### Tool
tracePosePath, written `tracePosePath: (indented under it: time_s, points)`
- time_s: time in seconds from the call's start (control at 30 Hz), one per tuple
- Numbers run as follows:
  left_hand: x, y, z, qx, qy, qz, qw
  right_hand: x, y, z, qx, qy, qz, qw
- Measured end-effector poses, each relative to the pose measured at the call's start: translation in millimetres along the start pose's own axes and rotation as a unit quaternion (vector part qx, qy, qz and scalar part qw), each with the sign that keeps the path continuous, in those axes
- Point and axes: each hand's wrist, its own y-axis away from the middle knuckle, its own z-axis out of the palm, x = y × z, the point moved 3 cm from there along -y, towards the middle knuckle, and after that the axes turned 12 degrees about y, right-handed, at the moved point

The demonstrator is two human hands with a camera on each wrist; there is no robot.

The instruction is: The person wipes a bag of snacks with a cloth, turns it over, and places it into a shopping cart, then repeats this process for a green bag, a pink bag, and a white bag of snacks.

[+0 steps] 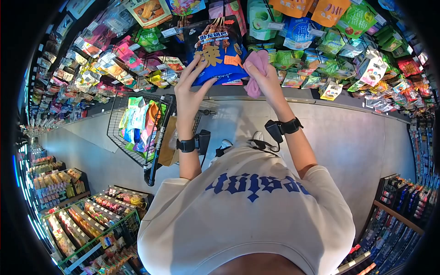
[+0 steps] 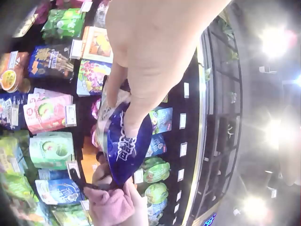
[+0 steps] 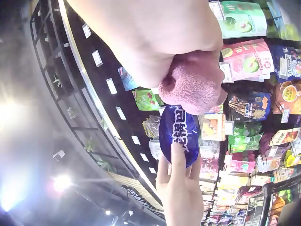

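A blue and black snack bag with skewers pictured on it is up against the shelf front, an orange label on its face. My left hand grips it from the left, fingers on the printed front and thumb along the blue bottom. That thumb lies across the white lettering of the bag's bottom in the right wrist view. Bunched in my right hand is a pink cloth, held at the bag's right edge. In the left wrist view, the cloth overlaps the bag's end.
Hanging snack packets crowd the rack around the bag, with price tags sticking out between them. A black wire shopping cart holding several bags stands left of my body. Low shelves of packaged goods lie behind on the left.
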Motion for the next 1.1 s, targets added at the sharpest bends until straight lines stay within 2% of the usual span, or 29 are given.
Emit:
tracePosePath:
  time_s: [0.07,0.23,0.3,0.53,0.63,0.73,0.8,1.1]
  points:
    - [-4.2,1.2,0.8,-0.017,-0.017,0.014,1.0,-6.8,2.6,1.2,-0.011,-0.009,0.008,1.0]
    - [0.1,4.8,6.1,0.023,-0.07,0.065,0.995,-11.7,5.0,6.0,-0.013,-0.026,0.017,0.999]
    - [7.5,3.1,6.2,0.028,-0.067,0.057,0.996,-9.8,2.9,4.1,-0.002,0.004,-0.021,1.0]
    - [1.0,9.0,7.9,0.079,-0.087,0.055,0.992,-2.9,3.7,11.1,0.004,-0.038,0.003,0.999]
    - [6.4,9.3,8.3,0.095,-0.096,0.055,0.989,-7.9,3.0,8.8,0.01,0.005,-0.022,1.0]
    - [12.4,1.0,4.6,0.043,-0.064,0.046,0.996,-10.2,2.2,7.3,0.001,0.024,-0.026,0.999]
    - [10.5,0.3,2.8,0.044,-0.063,0.045,0.996,-5.9,-0.7,7.7,0.049,0.023,-0.026,0.998]
    - [3.6,4.3,5.1,0.076,-0.06,0.039,0.995,-22.4,3.9,9.2,-0.007,0.0,-0.042,0.999]
